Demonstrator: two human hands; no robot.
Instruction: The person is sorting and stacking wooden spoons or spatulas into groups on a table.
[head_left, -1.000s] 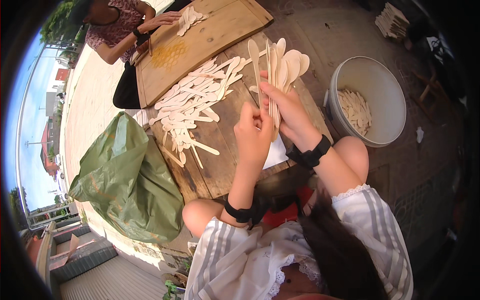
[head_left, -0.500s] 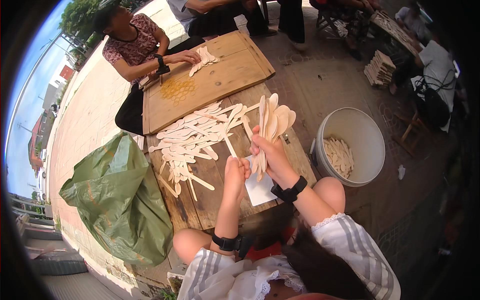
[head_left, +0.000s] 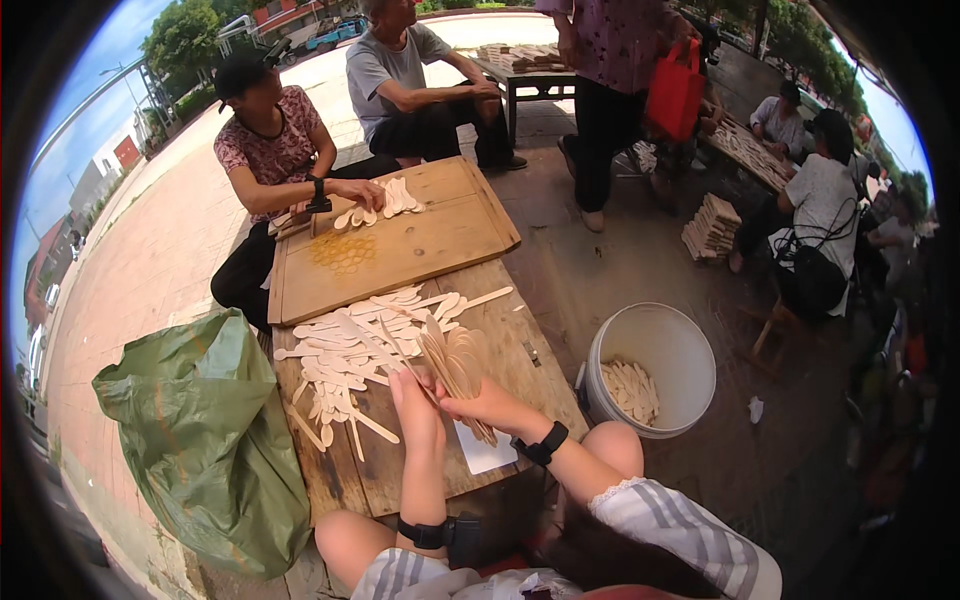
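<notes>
My right hand [head_left: 487,403] is closed around a fanned bunch of pale wooden spoons [head_left: 453,355], bowls pointing up and away from me. Close against it on the left, my left hand [head_left: 416,408] pinches a wooden spoon [head_left: 372,342] that slants up to the left; whether it holds more than one I cannot tell. The fingertips of both hands meet at the bunch, partly hidden. Beyond my hands, a loose pile of wooden spoons [head_left: 325,355] covers part of the wooden table [head_left: 545,360]. A white sheet [head_left: 486,452] lies under my right wrist.
A white bucket [head_left: 690,345] with wooden pieces stands right of the table. At left slumps a green sack [head_left: 205,440]. Across from me, a co-worker's hand [head_left: 360,193] touches spoons on a raised board [head_left: 450,235] with yellow rubber bands [head_left: 343,253]. Other people sit or stand beyond.
My view has tilted up, showing more background. My right hand has brought the bunch left and closer, against my left hand. The co-worker's hand has shifted among the spoons on the board.
</notes>
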